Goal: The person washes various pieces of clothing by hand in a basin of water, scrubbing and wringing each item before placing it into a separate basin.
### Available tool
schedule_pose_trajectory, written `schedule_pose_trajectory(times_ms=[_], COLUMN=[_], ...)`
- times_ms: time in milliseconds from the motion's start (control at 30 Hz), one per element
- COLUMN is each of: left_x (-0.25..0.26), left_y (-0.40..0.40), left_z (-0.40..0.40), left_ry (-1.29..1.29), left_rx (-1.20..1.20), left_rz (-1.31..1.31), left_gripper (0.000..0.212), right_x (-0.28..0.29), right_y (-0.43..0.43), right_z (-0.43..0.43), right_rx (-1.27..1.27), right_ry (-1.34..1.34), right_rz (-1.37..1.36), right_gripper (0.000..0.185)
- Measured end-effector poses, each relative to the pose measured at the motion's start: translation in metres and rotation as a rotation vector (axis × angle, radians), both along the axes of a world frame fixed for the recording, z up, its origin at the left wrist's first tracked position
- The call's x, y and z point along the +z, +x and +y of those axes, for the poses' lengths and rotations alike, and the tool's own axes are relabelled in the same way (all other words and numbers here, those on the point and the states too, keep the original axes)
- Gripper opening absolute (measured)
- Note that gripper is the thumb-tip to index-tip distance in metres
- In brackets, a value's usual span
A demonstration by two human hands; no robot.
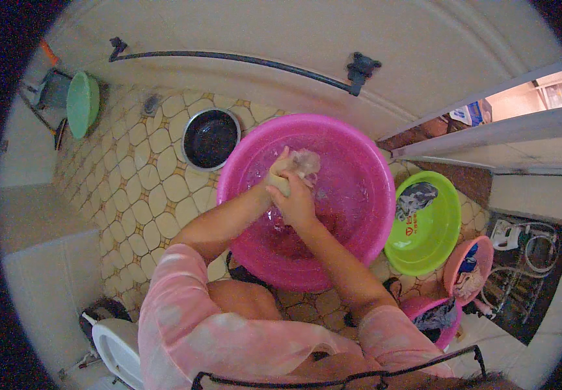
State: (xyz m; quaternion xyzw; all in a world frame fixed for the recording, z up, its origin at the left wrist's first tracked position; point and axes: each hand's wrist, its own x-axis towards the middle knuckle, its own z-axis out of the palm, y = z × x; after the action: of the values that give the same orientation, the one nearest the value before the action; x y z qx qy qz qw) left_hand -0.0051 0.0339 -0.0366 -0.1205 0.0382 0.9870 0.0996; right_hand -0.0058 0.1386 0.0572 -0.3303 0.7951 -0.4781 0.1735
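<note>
My two hands meet over a large pink plastic basin (388, 214) that holds water. A pale wet cloth (305, 162), bunched up and whitish, sticks out past my fingers on the far side. My left hand (276, 176) grips the bundle from the left. Over it from the right, my right hand (298, 197) closes with its thumb pointing to the left hand. Part of the bundle is hidden inside the hands. Beneath them the water shows ripples and bright reflections.
A dark-lined round metal pot (211, 139) stands on the tiled floor (147, 180). To the right are a lime-green basin (425, 243) with a grey cloth (417, 196), and smaller basins of laundry. A green basin (83, 105) leans at far left; a dark bar (242, 58) crosses the wall.
</note>
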Motion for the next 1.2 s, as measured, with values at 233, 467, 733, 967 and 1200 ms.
schedule_pose_trajectory(times_ms=[233,467,733,967,1200], left_x=[-0.072,0.025,-0.027,-0.036,-0.005], left_y=[0.005,0.008,0.028,0.027,0.035], left_z=[0.005,0.034,-0.016,-0.009,-0.028], left_ry=[0.030,-0.548,-2.192,-2.257,-2.278], left_rx=[0.062,0.202,-0.059,-0.426,0.026], left_rz=[0.184,-0.535,-0.159,-0.159,-0.013], left_gripper=[0.042,0.037,0.052,0.052,0.072], right_x=[-0.019,-0.066,-0.116,-0.143,-0.086], right_y=[-0.014,-0.066,-0.070,-0.075,-0.093], right_z=[-0.002,0.022,0.063,0.065,0.060], right_rx=[0.180,-0.203,-0.083,-0.030,-0.032], right_ry=[0.513,0.285,0.186,0.619,0.524], right_rz=[0.083,0.007,0.152,-0.035,0.472], right_gripper=[0.030,0.031,0.040,0.039,0.032])
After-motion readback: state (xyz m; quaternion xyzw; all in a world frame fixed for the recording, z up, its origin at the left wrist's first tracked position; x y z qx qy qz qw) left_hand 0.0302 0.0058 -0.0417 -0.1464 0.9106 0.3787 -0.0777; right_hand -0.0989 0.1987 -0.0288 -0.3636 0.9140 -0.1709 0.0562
